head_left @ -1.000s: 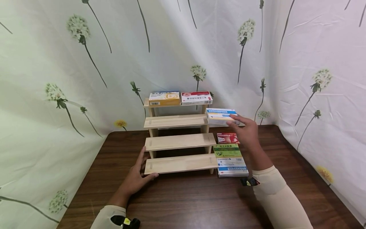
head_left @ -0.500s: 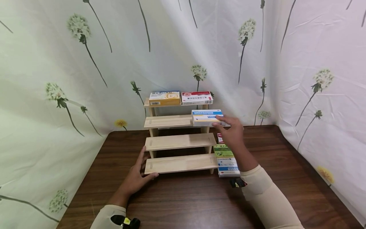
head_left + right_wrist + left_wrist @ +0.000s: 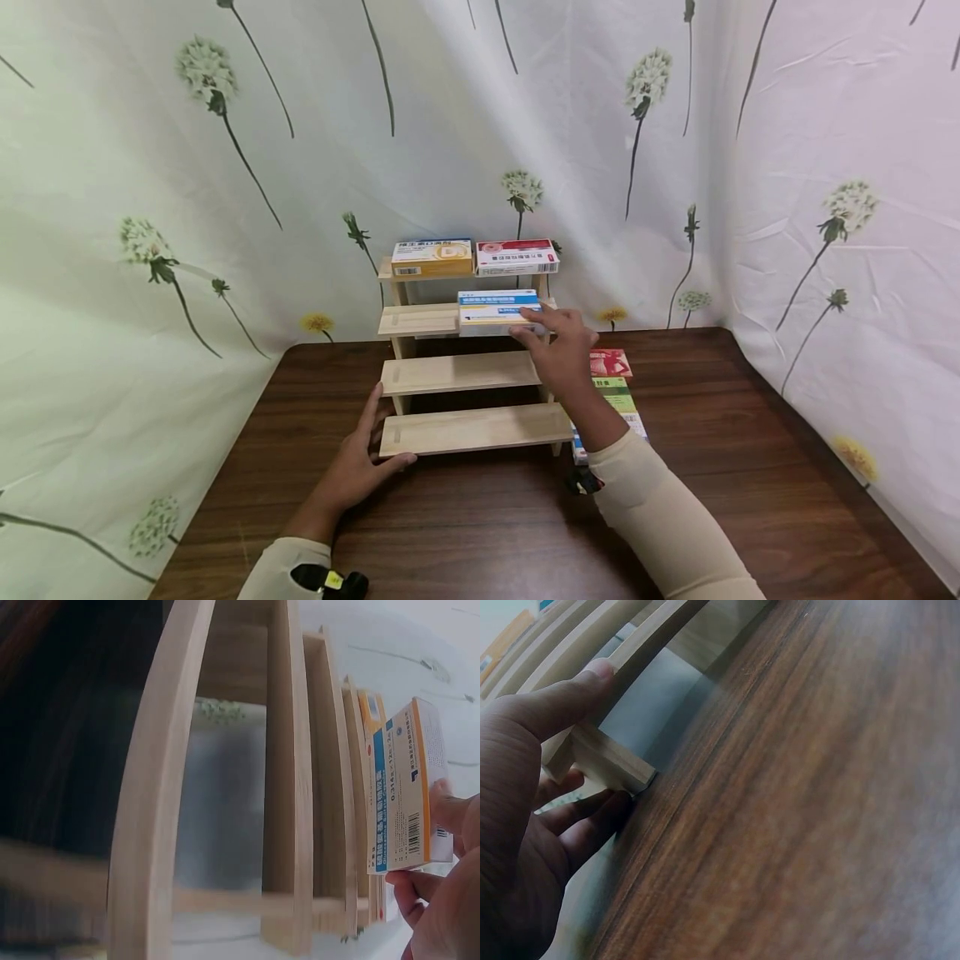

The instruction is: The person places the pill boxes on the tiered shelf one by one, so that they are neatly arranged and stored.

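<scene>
A stepped wooden shelf stand (image 3: 472, 429) with several tiers stands on the dark table. My right hand (image 3: 562, 354) pinches a blue-and-white medicine box (image 3: 491, 310) by its right end. The box is at the second tier from the top; whether it touches the wood I cannot tell. In the right wrist view, thumb and fingers hold the end of the box (image 3: 401, 780). My left hand (image 3: 352, 471) holds the stand's lower left end. The left wrist view shows its thumb on the bottom tier's edge (image 3: 649, 641) and the other fingers by the leg (image 3: 611, 761).
On the top tier lie an orange-and-white box (image 3: 431, 260) and a red-and-white box (image 3: 517, 258). Right of the stand, a red box (image 3: 611, 363), a green box (image 3: 617, 396) and a blue-white one lie partly behind my right arm. A flowered cloth (image 3: 450, 150) hangs behind.
My right hand has moved left with the medicine box, from beyond the stand's right end to above the second tier. The left hand has kept its place.
</scene>
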The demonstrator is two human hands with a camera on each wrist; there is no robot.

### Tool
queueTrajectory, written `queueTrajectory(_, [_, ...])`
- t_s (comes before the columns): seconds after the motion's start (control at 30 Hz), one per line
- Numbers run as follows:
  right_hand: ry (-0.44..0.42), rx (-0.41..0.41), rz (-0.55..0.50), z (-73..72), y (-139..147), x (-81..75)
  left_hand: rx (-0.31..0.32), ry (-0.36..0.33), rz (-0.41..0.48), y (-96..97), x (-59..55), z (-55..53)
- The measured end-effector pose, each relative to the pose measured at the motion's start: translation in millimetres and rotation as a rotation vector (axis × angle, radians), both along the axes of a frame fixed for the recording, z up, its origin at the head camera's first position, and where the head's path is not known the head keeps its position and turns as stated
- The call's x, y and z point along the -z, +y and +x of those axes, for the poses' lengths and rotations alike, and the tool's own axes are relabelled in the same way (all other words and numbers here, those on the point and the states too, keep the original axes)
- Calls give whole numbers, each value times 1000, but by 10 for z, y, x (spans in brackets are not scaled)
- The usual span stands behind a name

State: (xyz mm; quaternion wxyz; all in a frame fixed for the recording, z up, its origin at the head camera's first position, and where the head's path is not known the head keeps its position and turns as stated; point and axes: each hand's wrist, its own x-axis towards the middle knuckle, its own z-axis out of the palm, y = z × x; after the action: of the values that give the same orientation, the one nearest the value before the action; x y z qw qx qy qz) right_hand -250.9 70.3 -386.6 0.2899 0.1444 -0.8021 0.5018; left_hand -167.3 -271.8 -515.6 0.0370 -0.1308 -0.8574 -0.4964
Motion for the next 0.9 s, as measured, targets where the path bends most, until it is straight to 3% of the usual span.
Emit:
queueTrajectory(0.33, [122,24,80,-25,-392,60,-8,-14,-6,4,-9,-4])
queueTrajectory(0.9, [136,85,181,-135,-832,126,-3,-12,-8,10,-20,8])
